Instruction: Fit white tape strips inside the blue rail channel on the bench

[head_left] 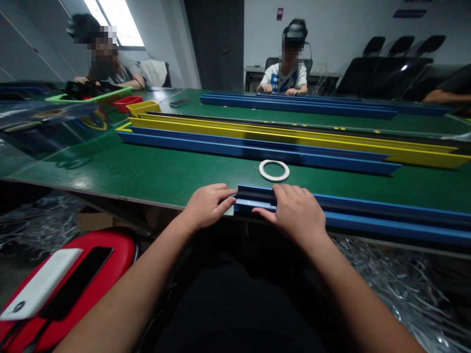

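Observation:
A long blue channel-shaped profile [386,215] lies along the front edge of the table, its near end to the left. My right hand [300,213] is wrapped over it a little in from that end, thumb on the front side and fingers across the top. Right at the end is my left hand [208,206], thumb and index finger drawn close together, the other fingers curled. Whatever is between those fingertips, if anything, is too small to make out. A roll of white tape [274,178] lies flat just behind the profile.
On the green table [176,169], more blue profiles [257,152] and yellow profiles [312,137] lie behind the tape. Yellow [145,108] and red bins [128,103] stand back left. Two people sit across. A red stool [110,240] holds a white device [42,282] and phone [77,282].

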Motion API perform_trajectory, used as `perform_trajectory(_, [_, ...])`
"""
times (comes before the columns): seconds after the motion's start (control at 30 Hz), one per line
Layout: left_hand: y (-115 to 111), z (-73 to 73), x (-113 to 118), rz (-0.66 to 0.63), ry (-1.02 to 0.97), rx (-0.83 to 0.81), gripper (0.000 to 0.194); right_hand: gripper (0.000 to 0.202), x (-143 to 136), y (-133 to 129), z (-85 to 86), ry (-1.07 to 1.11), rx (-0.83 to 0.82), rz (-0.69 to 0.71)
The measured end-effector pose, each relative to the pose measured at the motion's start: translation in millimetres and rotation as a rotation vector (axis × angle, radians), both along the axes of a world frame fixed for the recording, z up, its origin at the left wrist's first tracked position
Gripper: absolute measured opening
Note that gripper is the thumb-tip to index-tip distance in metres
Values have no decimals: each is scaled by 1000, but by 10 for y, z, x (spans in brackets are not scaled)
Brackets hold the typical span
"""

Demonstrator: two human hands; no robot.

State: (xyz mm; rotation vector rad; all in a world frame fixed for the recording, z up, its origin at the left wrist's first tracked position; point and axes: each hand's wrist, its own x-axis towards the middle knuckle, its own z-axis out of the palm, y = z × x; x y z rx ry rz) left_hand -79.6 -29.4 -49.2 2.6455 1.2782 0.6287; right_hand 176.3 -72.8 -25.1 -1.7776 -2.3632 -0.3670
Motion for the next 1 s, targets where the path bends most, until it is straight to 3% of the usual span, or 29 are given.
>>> perform_trajectory(0.67, [21, 1, 32, -27, -112, -83, 48, 77, 4, -14, -8, 3, 99, 19])
perform_trajectory(1.0, [20, -11, 41, 38, -117, -79, 48, 77, 6, -4, -12, -1, 101, 21])
